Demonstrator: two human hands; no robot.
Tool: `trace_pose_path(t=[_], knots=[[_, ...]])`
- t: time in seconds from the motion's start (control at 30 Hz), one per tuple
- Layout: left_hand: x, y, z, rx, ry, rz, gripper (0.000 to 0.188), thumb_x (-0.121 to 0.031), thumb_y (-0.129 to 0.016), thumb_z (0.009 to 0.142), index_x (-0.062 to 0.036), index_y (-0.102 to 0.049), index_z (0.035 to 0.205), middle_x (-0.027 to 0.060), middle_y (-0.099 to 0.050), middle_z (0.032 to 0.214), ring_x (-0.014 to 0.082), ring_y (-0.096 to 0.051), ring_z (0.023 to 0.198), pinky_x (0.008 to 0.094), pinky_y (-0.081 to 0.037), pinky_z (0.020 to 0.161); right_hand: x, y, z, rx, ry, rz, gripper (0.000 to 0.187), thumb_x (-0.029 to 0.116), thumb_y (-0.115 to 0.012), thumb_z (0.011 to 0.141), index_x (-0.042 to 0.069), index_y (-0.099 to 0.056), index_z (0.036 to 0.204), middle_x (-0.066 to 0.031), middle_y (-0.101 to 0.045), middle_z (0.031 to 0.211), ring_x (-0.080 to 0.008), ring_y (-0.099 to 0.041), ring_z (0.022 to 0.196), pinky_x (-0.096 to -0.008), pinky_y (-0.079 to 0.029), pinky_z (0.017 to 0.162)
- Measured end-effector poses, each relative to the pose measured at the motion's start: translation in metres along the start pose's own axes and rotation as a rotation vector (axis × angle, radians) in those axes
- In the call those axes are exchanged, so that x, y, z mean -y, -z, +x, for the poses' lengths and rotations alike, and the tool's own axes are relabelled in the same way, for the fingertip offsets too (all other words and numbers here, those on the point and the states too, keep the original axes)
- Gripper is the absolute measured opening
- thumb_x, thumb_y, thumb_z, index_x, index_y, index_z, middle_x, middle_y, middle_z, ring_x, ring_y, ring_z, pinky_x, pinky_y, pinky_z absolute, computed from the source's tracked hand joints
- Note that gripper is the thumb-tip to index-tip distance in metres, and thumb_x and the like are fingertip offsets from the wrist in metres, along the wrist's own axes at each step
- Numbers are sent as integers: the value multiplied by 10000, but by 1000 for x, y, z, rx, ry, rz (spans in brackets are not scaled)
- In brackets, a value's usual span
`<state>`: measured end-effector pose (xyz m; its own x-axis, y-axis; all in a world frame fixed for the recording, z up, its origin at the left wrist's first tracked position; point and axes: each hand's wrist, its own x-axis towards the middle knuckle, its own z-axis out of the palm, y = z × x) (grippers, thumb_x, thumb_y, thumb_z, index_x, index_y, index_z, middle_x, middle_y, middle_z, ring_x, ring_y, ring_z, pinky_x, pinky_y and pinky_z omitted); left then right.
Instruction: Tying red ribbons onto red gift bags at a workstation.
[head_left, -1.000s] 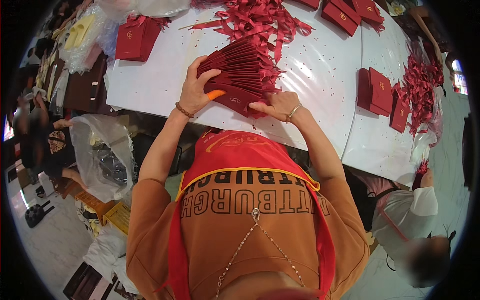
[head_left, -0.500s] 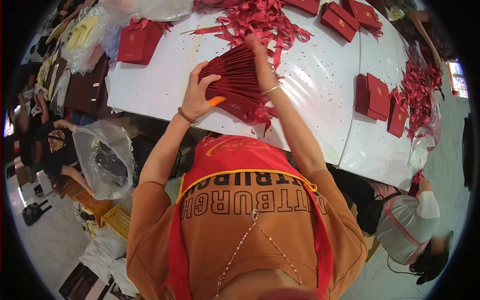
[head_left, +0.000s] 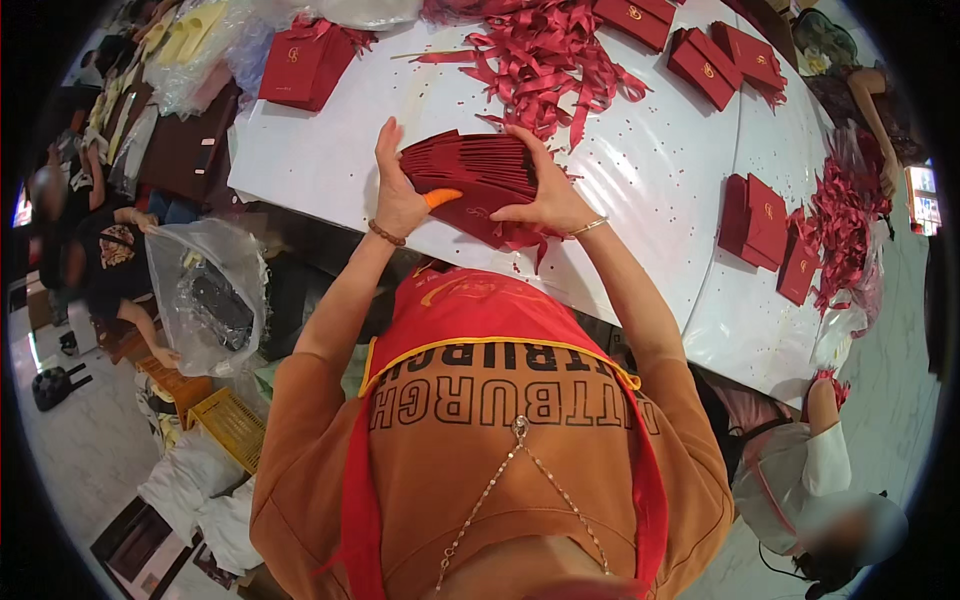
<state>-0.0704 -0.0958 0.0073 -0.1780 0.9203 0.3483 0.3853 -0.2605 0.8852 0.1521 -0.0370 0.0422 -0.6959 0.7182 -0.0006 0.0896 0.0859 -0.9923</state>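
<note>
A thick stack of dark red paper gift bags (head_left: 470, 165) stands between my hands near the table's front edge, its many folded edges packed together at the top. My left hand (head_left: 400, 200) presses the stack's left side; its thumb wears an orange finger cover (head_left: 443, 197) and lies on the front bag. My right hand (head_left: 560, 200) clasps the right side, with the thumb across the front and the fingers over the top edge. Red ribbon (head_left: 530, 238) hangs out below the stack by my right hand.
Loose red ribbons (head_left: 560, 65) lie heaped beyond the stack on the white-covered table (head_left: 650, 200). Red bags (head_left: 305, 65) stand at the back left; others (head_left: 755, 225) sit to the right. A person (head_left: 800, 470) is at the right edge; another (head_left: 105, 260) handles a clear plastic bag (head_left: 205, 300) at left.
My right hand has come down from above the fanned bags to grip their right side. The fan has closed into a tighter stack.
</note>
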Motion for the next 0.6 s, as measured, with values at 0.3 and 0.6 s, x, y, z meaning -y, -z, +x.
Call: trace_pose_path(t=[0.3, 0.6], knots=[[11, 10, -6, 303, 206, -526, 1090, 22, -798, 521, -107, -107, 1354, 92, -472, 1194, 178, -494, 1060, 311, -429, 893, -20, -18, -9, -161, 259, -551, 1275, 391, -840, 456, -20, -26, 1347, -196, -254, 1326, -313, -284, 1232, -368, -218, 1031], [18, -10, -5, 121, 213, -467, 778, 20, -788, 547, -46, -372, 1200, 72, -548, 1084, 148, -531, 980, 290, -451, 850, -32, -20, 13, -420, 319, -543, 1076, 326, -831, 504, -44, -201, 1295, -177, -457, 1159, -294, -461, 1072, -337, -340, 949]])
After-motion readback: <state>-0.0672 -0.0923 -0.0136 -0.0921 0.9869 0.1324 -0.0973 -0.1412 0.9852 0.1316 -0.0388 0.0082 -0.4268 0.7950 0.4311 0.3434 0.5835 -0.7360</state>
